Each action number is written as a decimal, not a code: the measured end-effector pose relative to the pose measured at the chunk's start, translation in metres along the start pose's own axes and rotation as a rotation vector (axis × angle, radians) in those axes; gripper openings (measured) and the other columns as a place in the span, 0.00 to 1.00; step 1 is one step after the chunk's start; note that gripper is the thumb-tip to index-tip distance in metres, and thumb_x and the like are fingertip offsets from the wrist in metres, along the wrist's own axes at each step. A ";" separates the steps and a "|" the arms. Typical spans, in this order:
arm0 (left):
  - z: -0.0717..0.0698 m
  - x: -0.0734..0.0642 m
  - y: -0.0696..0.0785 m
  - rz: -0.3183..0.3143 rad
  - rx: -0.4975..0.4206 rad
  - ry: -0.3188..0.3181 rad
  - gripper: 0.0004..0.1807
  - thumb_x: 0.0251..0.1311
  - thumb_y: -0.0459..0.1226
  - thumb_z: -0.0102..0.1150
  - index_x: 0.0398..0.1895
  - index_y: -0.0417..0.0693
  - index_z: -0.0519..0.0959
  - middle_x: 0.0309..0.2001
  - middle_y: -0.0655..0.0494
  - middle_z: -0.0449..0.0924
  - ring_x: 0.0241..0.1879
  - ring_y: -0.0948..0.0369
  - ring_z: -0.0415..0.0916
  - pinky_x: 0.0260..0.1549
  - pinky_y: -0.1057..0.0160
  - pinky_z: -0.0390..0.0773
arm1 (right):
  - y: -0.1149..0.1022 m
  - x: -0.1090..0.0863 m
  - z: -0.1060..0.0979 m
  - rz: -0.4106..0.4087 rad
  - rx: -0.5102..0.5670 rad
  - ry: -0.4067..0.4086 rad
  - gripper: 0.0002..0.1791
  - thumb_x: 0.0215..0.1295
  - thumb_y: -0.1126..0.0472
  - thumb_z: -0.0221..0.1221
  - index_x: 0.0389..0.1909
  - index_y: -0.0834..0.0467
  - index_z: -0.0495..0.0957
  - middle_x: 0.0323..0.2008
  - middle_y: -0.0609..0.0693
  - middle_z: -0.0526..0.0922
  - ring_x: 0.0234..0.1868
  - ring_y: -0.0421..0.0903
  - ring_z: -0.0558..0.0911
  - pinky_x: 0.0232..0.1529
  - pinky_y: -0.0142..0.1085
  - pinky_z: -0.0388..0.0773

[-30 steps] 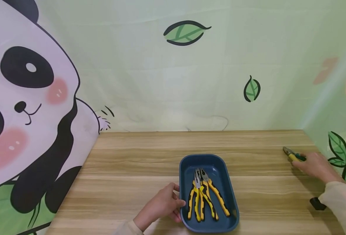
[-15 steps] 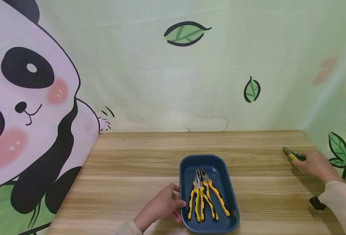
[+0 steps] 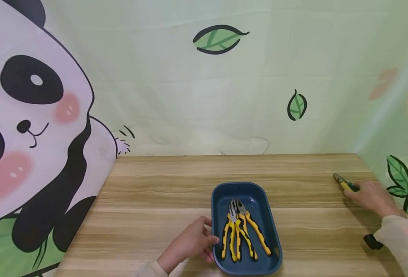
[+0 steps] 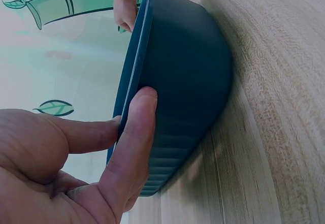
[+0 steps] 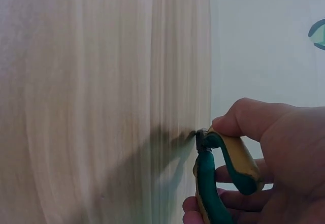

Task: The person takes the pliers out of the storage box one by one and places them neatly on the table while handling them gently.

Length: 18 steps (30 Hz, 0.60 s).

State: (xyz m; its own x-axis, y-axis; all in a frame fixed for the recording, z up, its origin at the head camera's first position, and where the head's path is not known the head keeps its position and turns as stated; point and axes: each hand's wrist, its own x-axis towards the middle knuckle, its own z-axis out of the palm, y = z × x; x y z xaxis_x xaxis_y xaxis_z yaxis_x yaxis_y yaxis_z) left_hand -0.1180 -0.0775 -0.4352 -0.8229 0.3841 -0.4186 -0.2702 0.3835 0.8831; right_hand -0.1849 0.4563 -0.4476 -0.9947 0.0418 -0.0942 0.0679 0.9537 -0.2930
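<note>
My left hand (image 3: 193, 240) pinches the left rim of a dark blue rectangular tray (image 3: 276, 234), which stands on the table. In the left wrist view the thumb and fingers lie on either side of the tray's wall (image 4: 188, 56). Inside lie yellow-and-black pliers (image 3: 233, 217), bunched together with their metal noses toward the far end. Over at the right, my right hand (image 3: 373, 198) grips another pair of pliers (image 5: 238, 158) with yellow-and-green handles. Their metal nose points to the far left, and their handles are spread apart in the right wrist view. Fingers partly hide the handles.
The wood-grain table (image 3: 162, 192) runs back to a pale green printed cloth (image 3: 155, 77) with a panda and leaves. More cloth hangs along the right side. A small black object (image 3: 373, 242) shows under the right sleeve.
My right hand has shifted very slightly on the pliers, covering a little more of the green handle. The left hand, the tray and the pliers in it have kept their places.
</note>
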 end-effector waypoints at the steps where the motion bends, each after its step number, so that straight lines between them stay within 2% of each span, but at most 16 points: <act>1: 0.000 0.000 0.000 0.001 0.000 0.001 0.22 0.68 0.24 0.62 0.61 0.31 0.65 0.34 0.41 0.80 0.19 0.55 0.81 0.19 0.57 0.88 | 0.000 0.000 0.000 0.002 -0.001 0.000 0.36 0.70 0.52 0.59 0.57 0.84 0.69 0.36 0.72 0.80 0.27 0.54 0.73 0.24 0.42 0.73; 5: 0.000 0.000 0.000 0.003 0.000 0.002 0.22 0.68 0.25 0.62 0.61 0.31 0.65 0.34 0.41 0.80 0.19 0.55 0.81 0.19 0.56 0.88 | 0.002 0.000 0.002 0.007 -0.004 0.001 0.36 0.70 0.51 0.58 0.57 0.84 0.69 0.36 0.73 0.80 0.27 0.54 0.73 0.23 0.41 0.73; 13: 0.000 0.000 0.001 -0.001 0.002 -0.001 0.22 0.68 0.25 0.61 0.61 0.31 0.65 0.34 0.41 0.81 0.18 0.56 0.81 0.19 0.57 0.88 | 0.002 -0.002 0.009 0.026 0.029 -0.007 0.32 0.70 0.51 0.57 0.55 0.80 0.72 0.28 0.60 0.75 0.26 0.52 0.70 0.22 0.39 0.67; 16: 0.000 -0.001 0.001 -0.003 0.002 -0.003 0.22 0.68 0.25 0.62 0.61 0.31 0.65 0.34 0.41 0.81 0.18 0.56 0.81 0.19 0.57 0.88 | 0.001 -0.003 0.011 0.024 0.057 -0.003 0.27 0.70 0.53 0.57 0.50 0.77 0.74 0.26 0.57 0.73 0.25 0.52 0.70 0.23 0.38 0.65; 18: -0.001 0.000 0.001 -0.005 0.001 -0.003 0.22 0.69 0.25 0.62 0.61 0.31 0.66 0.33 0.41 0.81 0.19 0.56 0.81 0.19 0.58 0.88 | 0.001 -0.004 0.012 0.027 0.070 -0.008 0.27 0.70 0.53 0.56 0.50 0.76 0.74 0.26 0.56 0.73 0.25 0.51 0.69 0.23 0.38 0.65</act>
State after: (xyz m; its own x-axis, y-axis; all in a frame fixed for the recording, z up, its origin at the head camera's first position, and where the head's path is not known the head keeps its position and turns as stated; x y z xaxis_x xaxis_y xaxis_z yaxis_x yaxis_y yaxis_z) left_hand -0.1182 -0.0776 -0.4338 -0.8199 0.3849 -0.4238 -0.2739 0.3863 0.8807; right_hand -0.1801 0.4532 -0.4594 -0.9917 0.0650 -0.1106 0.1006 0.9292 -0.3557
